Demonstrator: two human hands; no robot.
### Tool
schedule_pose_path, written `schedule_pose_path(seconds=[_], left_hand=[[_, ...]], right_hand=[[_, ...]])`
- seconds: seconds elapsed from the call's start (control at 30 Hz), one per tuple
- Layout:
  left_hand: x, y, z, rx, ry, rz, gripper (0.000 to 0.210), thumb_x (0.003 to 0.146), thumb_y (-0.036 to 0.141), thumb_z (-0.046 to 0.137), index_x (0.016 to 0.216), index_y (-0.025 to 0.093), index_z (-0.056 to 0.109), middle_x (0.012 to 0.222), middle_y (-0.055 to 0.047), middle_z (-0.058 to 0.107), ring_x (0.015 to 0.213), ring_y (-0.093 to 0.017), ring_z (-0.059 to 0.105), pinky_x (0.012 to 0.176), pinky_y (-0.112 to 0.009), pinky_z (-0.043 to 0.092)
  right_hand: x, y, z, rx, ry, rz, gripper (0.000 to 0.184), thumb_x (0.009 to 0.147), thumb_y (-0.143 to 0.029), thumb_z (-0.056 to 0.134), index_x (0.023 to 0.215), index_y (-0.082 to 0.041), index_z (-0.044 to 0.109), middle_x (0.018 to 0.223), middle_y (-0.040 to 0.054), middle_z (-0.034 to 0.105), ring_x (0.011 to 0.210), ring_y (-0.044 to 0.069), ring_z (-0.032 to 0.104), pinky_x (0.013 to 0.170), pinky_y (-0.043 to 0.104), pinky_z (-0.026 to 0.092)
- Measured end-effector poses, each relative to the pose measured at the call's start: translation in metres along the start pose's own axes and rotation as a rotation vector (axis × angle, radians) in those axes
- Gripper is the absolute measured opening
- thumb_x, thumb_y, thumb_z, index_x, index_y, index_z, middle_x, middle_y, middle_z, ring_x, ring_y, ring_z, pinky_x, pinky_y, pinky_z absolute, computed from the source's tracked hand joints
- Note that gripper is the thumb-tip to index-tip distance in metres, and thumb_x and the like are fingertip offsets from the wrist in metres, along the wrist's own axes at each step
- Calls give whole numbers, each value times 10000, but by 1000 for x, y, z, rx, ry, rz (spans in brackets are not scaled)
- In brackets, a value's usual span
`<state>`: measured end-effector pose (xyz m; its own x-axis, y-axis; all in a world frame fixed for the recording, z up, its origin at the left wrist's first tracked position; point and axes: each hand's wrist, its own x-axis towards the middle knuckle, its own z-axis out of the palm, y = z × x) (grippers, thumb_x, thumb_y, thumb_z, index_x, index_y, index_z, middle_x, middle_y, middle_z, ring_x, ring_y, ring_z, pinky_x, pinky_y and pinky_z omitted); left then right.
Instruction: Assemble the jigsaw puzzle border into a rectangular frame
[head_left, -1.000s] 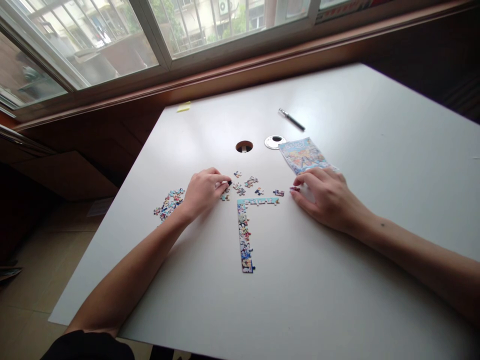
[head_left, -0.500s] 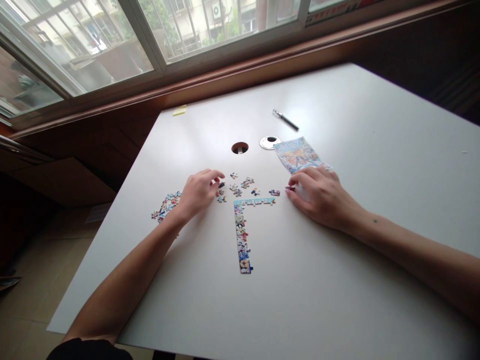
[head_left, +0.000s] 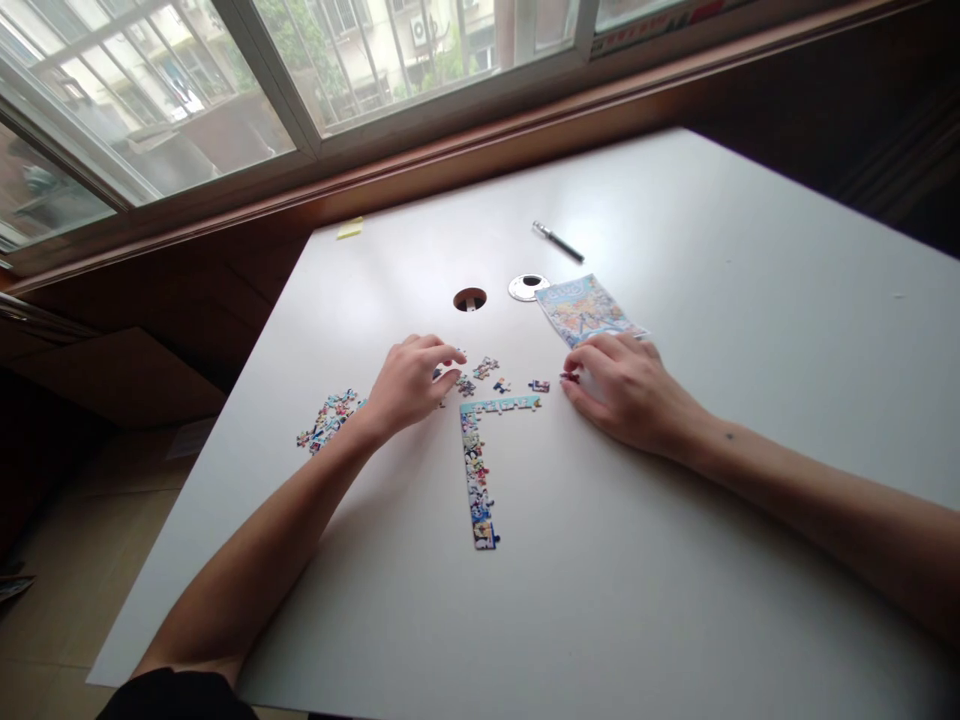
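Note:
My left hand (head_left: 414, 382) hovers over a loose cluster of jigsaw pieces (head_left: 486, 368), thumb and forefinger apart, and it hides some of them. Between the thumb and fingertips of my right hand (head_left: 624, 390) is a small dark reddish puzzle piece (head_left: 570, 377). Just left of that hand lies a single puzzle piece (head_left: 538, 386). Below the cluster, joined border pieces form an L-shaped puzzle edge (head_left: 477, 480), with a light blue top strip and a colourful left side.
A pile of puzzle pieces (head_left: 330, 418) lies beyond my left forearm. The printed picture sheet (head_left: 589, 305) touches or sits just behind my right hand. Further back are a pen (head_left: 559, 242), a round cable hole (head_left: 470, 300), its metal cover (head_left: 525, 288) and a yellow sticky note (head_left: 350, 228).
My left hand has shifted right over the loose pieces, and its thumb and forefinger point further right. My right hand keeps its piece in nearly the same spot. The view has shifted slightly.

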<state>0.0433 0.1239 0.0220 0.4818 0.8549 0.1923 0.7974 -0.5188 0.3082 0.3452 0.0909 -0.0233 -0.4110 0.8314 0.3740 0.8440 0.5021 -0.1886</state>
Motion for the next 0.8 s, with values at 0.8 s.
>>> schedule_pose_path(seconds=[0.8], left_hand=[[27, 22, 23, -83, 35, 4, 223, 879, 139, 626, 1019, 278, 730, 1058, 18, 760, 1033, -210, 623, 939, -395, 385]], right_hand=[[1, -1, -1, 17, -7, -8, 160, 961, -308, 506, 971, -198, 622, 1059, 99, 662, 1048, 286, 579, 895, 421, 360]])
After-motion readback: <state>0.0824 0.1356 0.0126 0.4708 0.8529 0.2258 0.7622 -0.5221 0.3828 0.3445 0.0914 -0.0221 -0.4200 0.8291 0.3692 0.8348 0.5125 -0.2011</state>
